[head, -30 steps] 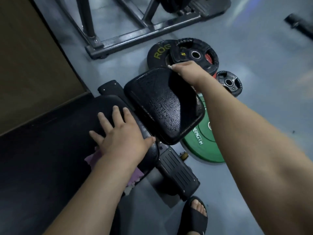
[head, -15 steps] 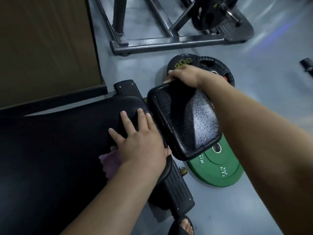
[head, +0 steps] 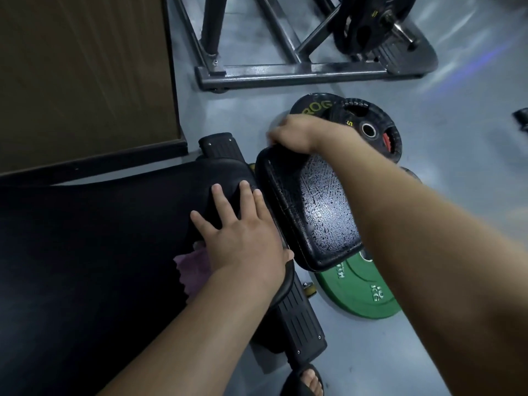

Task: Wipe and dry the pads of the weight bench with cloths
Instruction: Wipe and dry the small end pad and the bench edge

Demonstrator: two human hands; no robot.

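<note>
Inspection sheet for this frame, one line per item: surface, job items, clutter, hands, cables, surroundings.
Surface: grey floor, faint reflections.
Job's things: wet pad, tilted, beaded with droplets; main pad beside it; pink cloth on main pad, partly under the left wrist.
Clutter: green plate and black plates flat on the floor.
Hands: left hand flat on main pad, fingers straight; right hand grips wet pad's far edge, blurred.
Cables: nothing seen.
Surroundings: steel rack frame, wood panel, sandalled foot.

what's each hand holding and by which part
The right hand grips the wet seat pad by its far edge. The left hand grips nothing: it lies flat on the back pad, over a pink cloth.
</note>
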